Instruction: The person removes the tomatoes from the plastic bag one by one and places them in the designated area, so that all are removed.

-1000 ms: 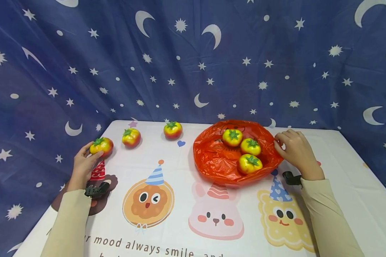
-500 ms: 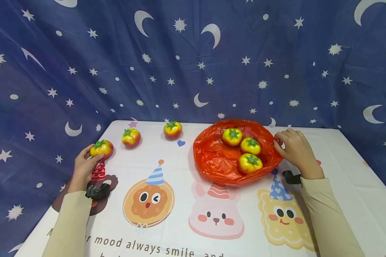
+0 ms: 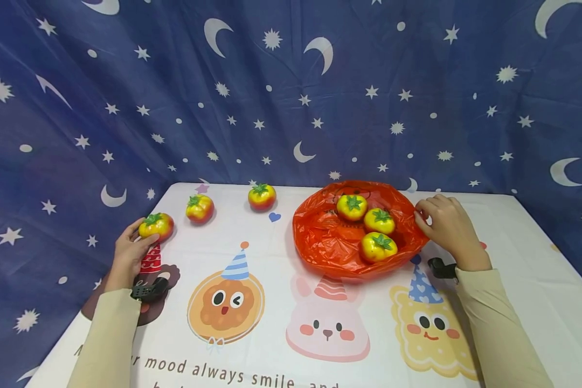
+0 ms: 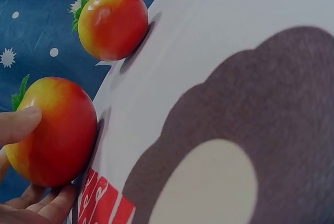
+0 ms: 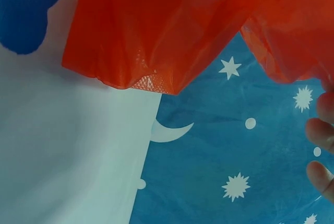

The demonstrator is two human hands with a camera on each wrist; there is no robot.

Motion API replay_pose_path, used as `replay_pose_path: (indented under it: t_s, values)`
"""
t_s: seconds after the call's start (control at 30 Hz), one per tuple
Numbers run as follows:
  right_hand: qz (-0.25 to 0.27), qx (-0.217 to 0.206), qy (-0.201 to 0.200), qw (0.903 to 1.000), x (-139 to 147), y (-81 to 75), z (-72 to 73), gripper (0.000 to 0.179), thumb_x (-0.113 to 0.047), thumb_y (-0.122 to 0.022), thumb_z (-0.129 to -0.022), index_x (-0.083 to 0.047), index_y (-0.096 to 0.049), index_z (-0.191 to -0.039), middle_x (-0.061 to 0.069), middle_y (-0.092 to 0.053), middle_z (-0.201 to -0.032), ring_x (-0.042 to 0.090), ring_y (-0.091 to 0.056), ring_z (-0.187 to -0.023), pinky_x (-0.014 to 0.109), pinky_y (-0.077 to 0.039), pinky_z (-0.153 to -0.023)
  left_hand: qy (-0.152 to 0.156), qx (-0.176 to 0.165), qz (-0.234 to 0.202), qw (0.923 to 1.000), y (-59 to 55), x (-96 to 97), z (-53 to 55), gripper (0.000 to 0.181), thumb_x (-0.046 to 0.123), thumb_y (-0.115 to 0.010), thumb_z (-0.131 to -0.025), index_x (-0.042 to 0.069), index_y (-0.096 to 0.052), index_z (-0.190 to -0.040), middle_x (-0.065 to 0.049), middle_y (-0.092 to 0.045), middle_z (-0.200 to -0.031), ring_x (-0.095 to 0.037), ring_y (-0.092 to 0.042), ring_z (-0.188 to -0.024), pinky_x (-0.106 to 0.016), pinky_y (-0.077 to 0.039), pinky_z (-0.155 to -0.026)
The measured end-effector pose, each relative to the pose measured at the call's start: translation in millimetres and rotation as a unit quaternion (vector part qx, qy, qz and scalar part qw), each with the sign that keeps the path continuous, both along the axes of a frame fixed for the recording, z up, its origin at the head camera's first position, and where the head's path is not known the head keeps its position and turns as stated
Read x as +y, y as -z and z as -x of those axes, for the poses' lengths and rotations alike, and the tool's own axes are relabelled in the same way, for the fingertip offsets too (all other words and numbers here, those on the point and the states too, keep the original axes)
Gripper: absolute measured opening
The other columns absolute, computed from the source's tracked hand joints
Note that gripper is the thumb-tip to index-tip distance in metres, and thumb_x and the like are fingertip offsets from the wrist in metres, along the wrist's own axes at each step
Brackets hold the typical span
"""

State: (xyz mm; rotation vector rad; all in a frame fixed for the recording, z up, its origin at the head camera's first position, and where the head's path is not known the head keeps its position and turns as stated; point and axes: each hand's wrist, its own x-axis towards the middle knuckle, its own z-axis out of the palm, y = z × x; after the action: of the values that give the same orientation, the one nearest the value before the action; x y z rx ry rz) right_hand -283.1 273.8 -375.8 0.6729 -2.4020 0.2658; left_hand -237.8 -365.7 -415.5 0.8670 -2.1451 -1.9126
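My left hand (image 3: 128,250) holds a red-and-yellow tomato (image 3: 156,227) with a green leafy top, at the table's left side. In the left wrist view the thumb lies across the near face of that tomato (image 4: 57,130), with fingers curled under it. On the right, my right hand (image 3: 448,223) pinches the right rim of a red plastic bag (image 3: 320,245). The bag lies spread with its mouth wide, and three tomatoes (image 3: 378,248) rest inside. In the right wrist view, the bag's red film (image 5: 151,31) hangs beside my fingertips (image 5: 319,130).
Two more tomatoes stand at the back left, one (image 3: 200,209) near the held one and another (image 3: 262,198) farther right. A white cloth with cartoon prints (image 3: 281,302) covers the table. Behind it hangs a blue curtain (image 3: 252,97) with moons and stars.
The left hand and its tomato have shifted very slightly toward me. The right hand keeps its pinch on the bag's rim, and the bag and other tomatoes stay put.
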Motion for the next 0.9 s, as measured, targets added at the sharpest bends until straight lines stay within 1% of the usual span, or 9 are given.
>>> replay_pose_path:
  t_s: [0.23, 0.33, 0.53, 0.77, 0.9]
  values:
    - [0.000, -0.002, -0.001, 1.0000, -0.9, -0.2, -0.6, 0.008, -0.002, -0.070, -0.072, -0.001, -0.062, -0.075, 0.009, -0.057, -0.061, 0.025, -0.048, -0.065, 0.046, -0.047, -0.069, -0.001, 0.002, -0.003, 1.0000, 1.4, -0.4, -1.8, 0.072, 0.008, -0.060, -0.089, 0.029, -0.025, -0.149, -0.008, -0.012, -0.159, -0.027, -0.020, -0.144, -0.036, -0.026, -0.114]
    - [-0.001, 0.001, -0.003, 1.0000, -1.2, -0.8, -1.3, 0.009, -0.002, -0.070, -0.072, -0.001, -0.062, -0.075, 0.009, -0.057, -0.061, 0.025, -0.048, -0.065, 0.046, -0.047, -0.068, -0.004, 0.002, -0.013, 0.9999, 0.8, -0.8, -2.0, 0.071, 0.008, -0.059, -0.090, 0.030, -0.025, -0.149, -0.007, -0.012, -0.159, -0.026, -0.021, -0.143, -0.035, -0.026, -0.114]
    - [0.000, 0.007, -0.004, 1.0000, -0.8, -1.5, -2.4, 0.009, -0.001, -0.070, -0.072, -0.001, -0.061, -0.075, 0.010, -0.057, -0.062, 0.026, -0.049, -0.066, 0.046, -0.046, -0.067, -0.009, 0.000, -0.024, 0.9997, -1.2, -2.1, -2.7, 0.070, 0.015, -0.060, -0.091, 0.033, -0.025, -0.148, -0.005, -0.012, -0.160, -0.024, -0.023, -0.141, -0.035, -0.027, -0.114]
    - [0.002, 0.002, 0.000, 1.0000, -0.4, -0.9, -2.5, 0.009, -0.001, -0.071, -0.071, -0.002, -0.062, -0.075, 0.010, -0.058, -0.063, 0.026, -0.050, -0.067, 0.046, -0.046, -0.067, -0.008, 0.004, -0.035, 0.9994, -2.9, -3.3, -5.0, 0.070, 0.021, -0.061, -0.090, 0.033, -0.024, -0.149, -0.005, -0.011, -0.160, -0.027, -0.018, -0.145, -0.036, -0.024, -0.115]
    - [0.002, -0.002, 0.002, 1.0000, -1.5, -1.0, -2.1, 0.010, -0.001, -0.071, -0.071, -0.001, -0.062, -0.075, 0.010, -0.059, -0.063, 0.026, -0.050, -0.067, 0.047, -0.047, -0.068, -0.009, 0.006, -0.025, 0.9996, -3.9, -3.5, -7.1, 0.069, 0.023, -0.060, -0.091, 0.033, -0.024, -0.149, -0.006, -0.011, -0.160, -0.029, -0.017, -0.146, -0.037, -0.024, -0.115]
